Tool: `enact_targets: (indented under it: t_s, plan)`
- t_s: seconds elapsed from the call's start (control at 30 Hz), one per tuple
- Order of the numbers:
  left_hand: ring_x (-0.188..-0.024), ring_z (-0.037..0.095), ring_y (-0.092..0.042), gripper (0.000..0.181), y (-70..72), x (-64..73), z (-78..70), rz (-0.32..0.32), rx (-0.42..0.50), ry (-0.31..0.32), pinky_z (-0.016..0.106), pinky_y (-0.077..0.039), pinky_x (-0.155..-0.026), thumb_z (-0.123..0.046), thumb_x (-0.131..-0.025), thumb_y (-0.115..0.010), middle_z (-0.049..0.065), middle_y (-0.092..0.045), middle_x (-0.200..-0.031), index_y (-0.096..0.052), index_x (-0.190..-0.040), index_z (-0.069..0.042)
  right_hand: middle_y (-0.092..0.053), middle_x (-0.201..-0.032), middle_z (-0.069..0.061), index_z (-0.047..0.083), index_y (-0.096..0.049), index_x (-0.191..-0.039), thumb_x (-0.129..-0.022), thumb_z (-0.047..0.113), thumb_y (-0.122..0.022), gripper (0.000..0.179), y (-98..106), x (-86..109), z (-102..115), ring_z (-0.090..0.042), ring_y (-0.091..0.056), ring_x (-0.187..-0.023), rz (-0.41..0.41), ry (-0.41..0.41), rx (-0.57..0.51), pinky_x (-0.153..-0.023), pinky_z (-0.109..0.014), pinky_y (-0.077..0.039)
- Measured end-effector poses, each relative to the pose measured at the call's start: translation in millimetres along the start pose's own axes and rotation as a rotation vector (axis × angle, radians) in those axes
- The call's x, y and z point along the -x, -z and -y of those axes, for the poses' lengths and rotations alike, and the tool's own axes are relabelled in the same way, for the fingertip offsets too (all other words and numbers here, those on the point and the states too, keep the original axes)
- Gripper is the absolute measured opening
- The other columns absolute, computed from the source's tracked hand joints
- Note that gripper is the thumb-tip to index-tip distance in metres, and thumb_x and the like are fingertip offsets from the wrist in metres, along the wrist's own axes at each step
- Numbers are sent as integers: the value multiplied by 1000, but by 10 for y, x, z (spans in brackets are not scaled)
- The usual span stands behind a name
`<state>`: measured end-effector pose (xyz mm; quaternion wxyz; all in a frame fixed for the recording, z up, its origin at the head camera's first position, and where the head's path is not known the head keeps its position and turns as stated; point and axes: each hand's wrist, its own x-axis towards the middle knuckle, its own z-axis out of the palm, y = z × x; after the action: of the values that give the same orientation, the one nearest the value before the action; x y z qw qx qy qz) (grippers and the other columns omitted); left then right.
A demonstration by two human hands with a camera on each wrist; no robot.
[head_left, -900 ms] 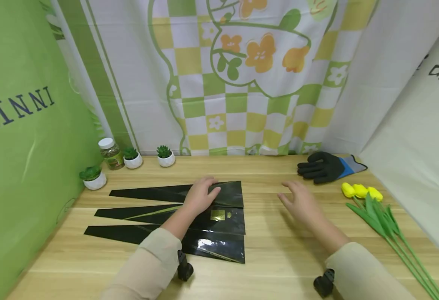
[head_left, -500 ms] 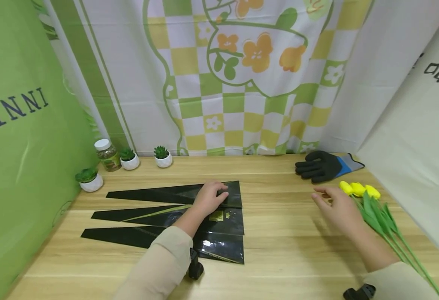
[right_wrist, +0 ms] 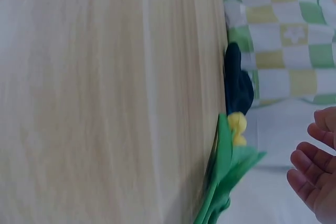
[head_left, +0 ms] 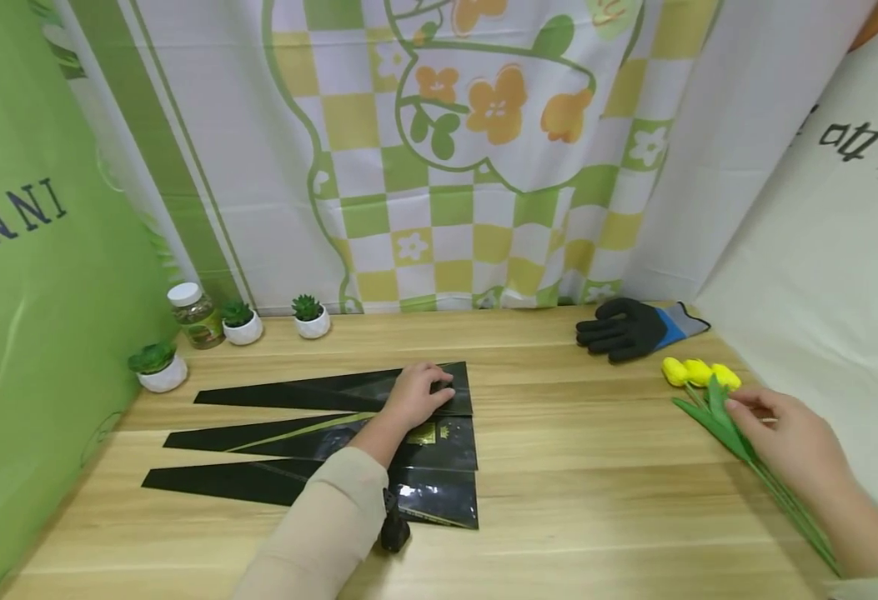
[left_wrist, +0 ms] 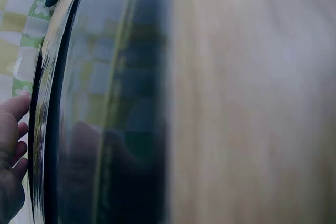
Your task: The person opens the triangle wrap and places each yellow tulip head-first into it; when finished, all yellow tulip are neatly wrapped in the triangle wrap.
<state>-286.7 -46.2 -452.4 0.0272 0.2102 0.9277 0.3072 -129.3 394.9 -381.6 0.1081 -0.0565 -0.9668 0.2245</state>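
Three glossy black tapered flat sleeves lie fanned on the wooden table: a far one (head_left: pixel 281 392), a middle one (head_left: pixel 449 446) with gold print, and a near one (head_left: pixel 446 492). My left hand (head_left: pixel 414 398) rests on the wide end of the far sleeve, fingers relaxed. At the right lie artificial tulips (head_left: pixel 697 372) with yellow heads and green leaves. Over their leaves and stems hovers my right hand (head_left: pixel 795 437), thumb close to a leaf. The right wrist view shows its loosely bent fingers (right_wrist: pixel 310 169) apart from the tulip leaves (right_wrist: pixel 223 177).
A black-and-blue work glove (head_left: pixel 629 329) lies at the back right. Along the back left stand a white-lidded jar (head_left: pixel 198 317) and small potted succulents (head_left: pixel 311 318). A green wall (head_left: pixel 48 333) borders the left, a pale cloth (head_left: pixel 829 275) the right.
My right hand has moved right, from bare table to above the tulips. My left hand shifted slightly right along the far sleeve and stays on it. The head view has turned a little right.
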Motion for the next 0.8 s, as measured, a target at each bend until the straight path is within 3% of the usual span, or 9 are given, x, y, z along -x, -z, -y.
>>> enact_targets:
  t_s: [0.33, 0.57, 0.8]
  plan:
    - [-121, 30, -50, 31, -2, 5, 26, -8, 42, 39, 46, -45, -102, -27, -95, -65, 8, -59, -125, -69, -122, -12, -56, -120, -40, -10, -53, -126, -104, 41, -42, 57, 150, 55, -481, -55, -53, -101, 76, -123, 70, -73, -57, -46]
    - [-119, 29, -52, 28, -27, -13, 40, -40, 54, 37, 45, -46, -100, -26, -95, -66, 7, -60, -122, -72, -118, -12, -51, -124, -42, -14, -50, -126, -104, 40, -40, 59, 203, 71, -675, -58, -51, -104, 137, -143, 68, -76, -61, -46]
    - [-113, 29, -55, 22, -56, -14, 8, -79, 49, 34, 45, -47, -98, -24, -93, -67, 7, -63, -115, -75, -110, -11, -54, -118, -44, -16, -51, -123, -105, 35, -42, 56, 212, 125, -863, -61, -51, -101, 189, -114, 106, -75, -63, -45]
